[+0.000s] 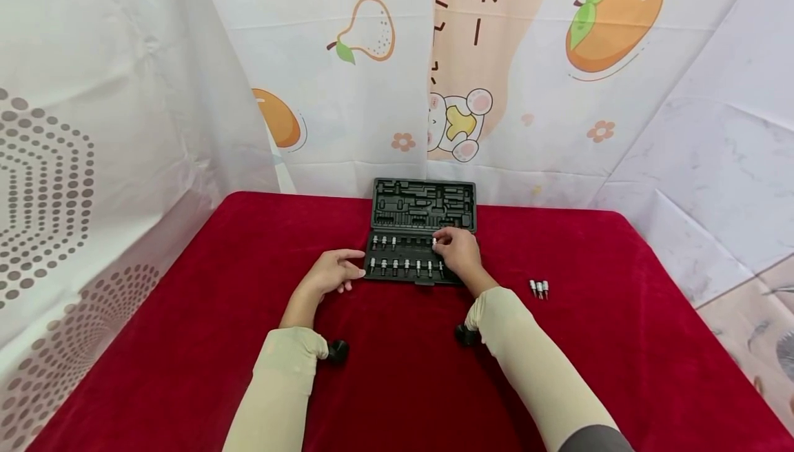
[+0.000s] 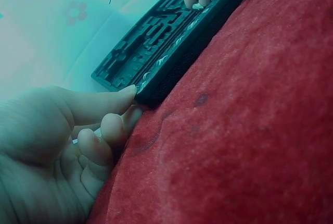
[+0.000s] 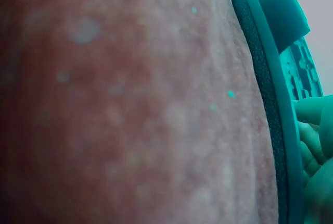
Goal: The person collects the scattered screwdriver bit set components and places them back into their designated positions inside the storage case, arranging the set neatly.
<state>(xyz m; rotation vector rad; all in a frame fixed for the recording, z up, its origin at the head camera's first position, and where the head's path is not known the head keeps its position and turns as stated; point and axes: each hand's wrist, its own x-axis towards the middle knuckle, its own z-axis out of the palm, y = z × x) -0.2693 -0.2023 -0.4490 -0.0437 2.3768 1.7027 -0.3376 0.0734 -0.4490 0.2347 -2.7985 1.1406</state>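
A black plastic tool case (image 1: pixel 397 251) lies unfolded on the table, with its lid (image 1: pixel 424 204) raised at the back. Silver bit sockets stand in two rows in its base, several along the front row (image 1: pixel 406 266) and three at the back left (image 1: pixel 384 240). In the back row, my right hand (image 1: pixel 460 251) pinches a bit socket (image 1: pixel 435 240) between thumb and fingertips, over the slots. My left hand (image 1: pixel 331 271) is beside the case's left side; in the left wrist view its thumb (image 2: pixel 106 104) touches the near corner and the other fingers are loosely bent.
Three more bit sockets (image 1: pixel 539 289) lie close together on the red cloth (image 1: pixel 397 383), right of the case. Behind the table hangs a white curtain (image 1: pixel 347 121) with fruit prints. Dark wrist-worn devices jut inward from both sleeves.
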